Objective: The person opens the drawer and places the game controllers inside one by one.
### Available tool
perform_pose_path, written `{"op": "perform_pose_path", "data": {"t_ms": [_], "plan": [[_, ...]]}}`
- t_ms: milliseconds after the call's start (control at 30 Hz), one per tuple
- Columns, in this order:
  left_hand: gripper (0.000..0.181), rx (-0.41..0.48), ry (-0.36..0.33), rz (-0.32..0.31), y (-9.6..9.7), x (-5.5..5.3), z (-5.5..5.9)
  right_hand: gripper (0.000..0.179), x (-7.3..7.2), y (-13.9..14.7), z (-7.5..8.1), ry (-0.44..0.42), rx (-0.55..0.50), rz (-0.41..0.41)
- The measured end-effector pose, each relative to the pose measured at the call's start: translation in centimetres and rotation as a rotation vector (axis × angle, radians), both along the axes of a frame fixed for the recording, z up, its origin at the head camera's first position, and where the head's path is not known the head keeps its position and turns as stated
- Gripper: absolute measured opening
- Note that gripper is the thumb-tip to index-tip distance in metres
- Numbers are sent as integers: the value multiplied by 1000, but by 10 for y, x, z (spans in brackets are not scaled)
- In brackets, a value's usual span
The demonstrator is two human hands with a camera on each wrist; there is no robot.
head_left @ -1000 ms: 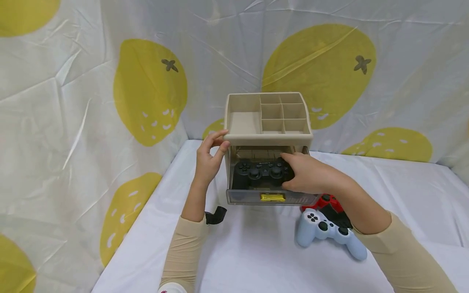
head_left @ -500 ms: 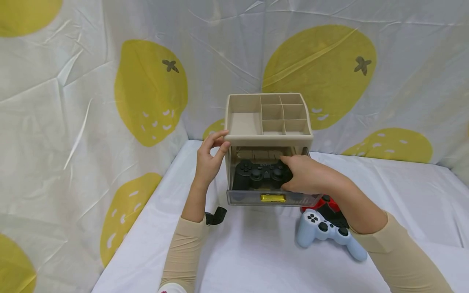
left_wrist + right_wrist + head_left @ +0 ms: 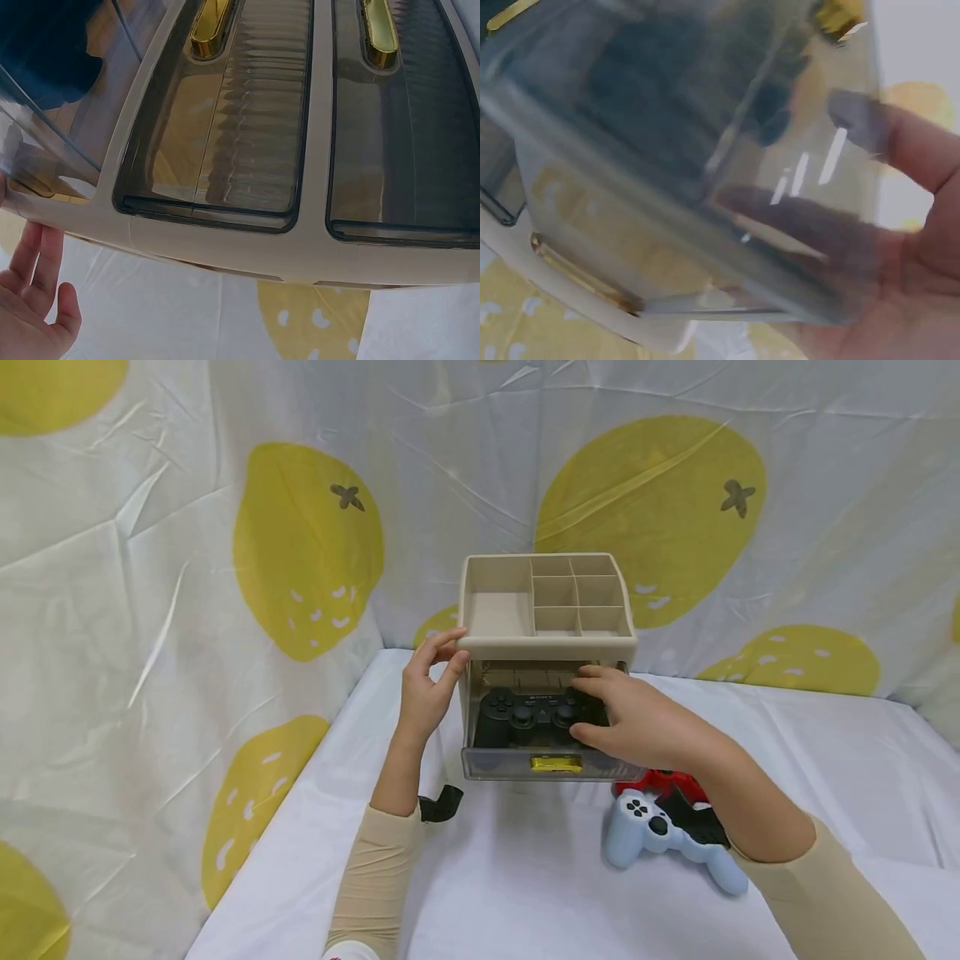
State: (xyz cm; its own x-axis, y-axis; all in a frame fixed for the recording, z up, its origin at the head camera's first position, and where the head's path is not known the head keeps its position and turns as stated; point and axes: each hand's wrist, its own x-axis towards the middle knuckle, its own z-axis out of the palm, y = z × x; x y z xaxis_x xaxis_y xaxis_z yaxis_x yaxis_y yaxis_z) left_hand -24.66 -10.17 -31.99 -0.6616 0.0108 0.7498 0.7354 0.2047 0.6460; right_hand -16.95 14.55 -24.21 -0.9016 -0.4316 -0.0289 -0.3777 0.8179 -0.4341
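A beige desktop drawer organizer (image 3: 547, 648) stands in the middle, its top clear drawer (image 3: 498, 765) pulled out. Inside that drawer lies a black game controller (image 3: 510, 714), sticks up. My right hand (image 3: 641, 714) reaches into the drawer at the controller's right end, thumb and fingers spread apart. Through the clear drawer wall in the right wrist view, the right thumb (image 3: 900, 135) stands off the dark controller. At the organizer's upper left corner my left hand (image 3: 429, 687) touches the edge with extended fingers. The left fingertips (image 3: 49, 238) rest against its side in the left wrist view.
On the white cloth at the right lie a light blue controller (image 3: 630, 839) and a red and black one (image 3: 663, 783), partly hidden by the right arm. Lower closed drawers with gold handles (image 3: 211, 28) sit under the pulled-out one. A lemon-print curtain (image 3: 450, 460) hangs behind.
The right thumb and fingers have spread and come off the black controller, which stays in the drawer. The right hand has shifted slightly; the left hand keeps its place on the organizer.
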Motion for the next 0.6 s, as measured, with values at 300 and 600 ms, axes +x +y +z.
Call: {"op": "perform_pose_path", "data": {"t_ms": [300,600], "plan": [[28,0,-2,3,0,0,-1,23,43,-1,-14,135,-670,-132],[28,-1,-3,6,0,0,-1,5,60,-10,-64,386,-716,-186]]}}
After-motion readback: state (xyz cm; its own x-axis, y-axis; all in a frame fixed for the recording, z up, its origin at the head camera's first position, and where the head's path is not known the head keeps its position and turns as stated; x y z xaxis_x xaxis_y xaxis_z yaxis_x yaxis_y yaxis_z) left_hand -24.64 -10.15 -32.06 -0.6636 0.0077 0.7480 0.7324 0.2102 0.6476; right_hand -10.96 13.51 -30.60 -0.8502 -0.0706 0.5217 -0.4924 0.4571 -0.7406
